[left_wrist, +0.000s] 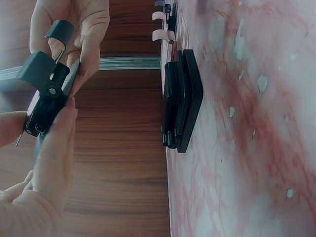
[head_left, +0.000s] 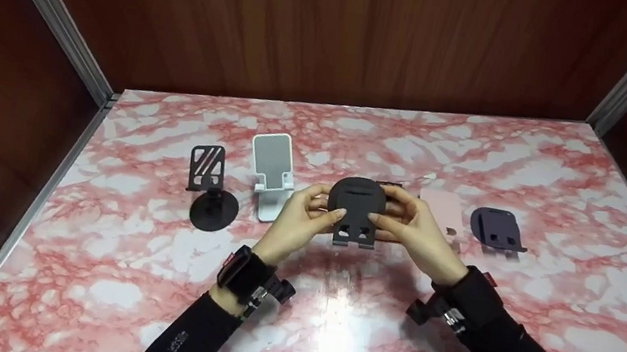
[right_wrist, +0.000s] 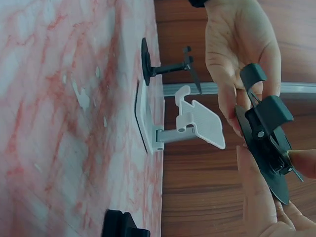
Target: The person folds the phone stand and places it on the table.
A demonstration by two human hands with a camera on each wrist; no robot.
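Note:
A folded black phone stand (head_left: 357,200) with a round base is held above the table, its two bent hooks toward the person. My left hand (head_left: 296,221) grips its left edge, thumb on the near face and fingers behind. On the other edge, my right hand (head_left: 420,237) pinches it the same way. The right wrist view shows the stand (right_wrist: 269,133) edge-on, its hinged plate lying close to the disc. Behind the hands, another black folded stand (left_wrist: 182,101) lies on the table in the left wrist view; in the head view it is mostly hidden.
Left of the hands stand an unfolded black phone stand (head_left: 213,210) and a white one (head_left: 272,162). To the right lie a folded pink stand (head_left: 440,206) and a dark purple one (head_left: 498,228). Wood-grain panels (head_left: 340,26) enclose the marbled table (head_left: 116,270).

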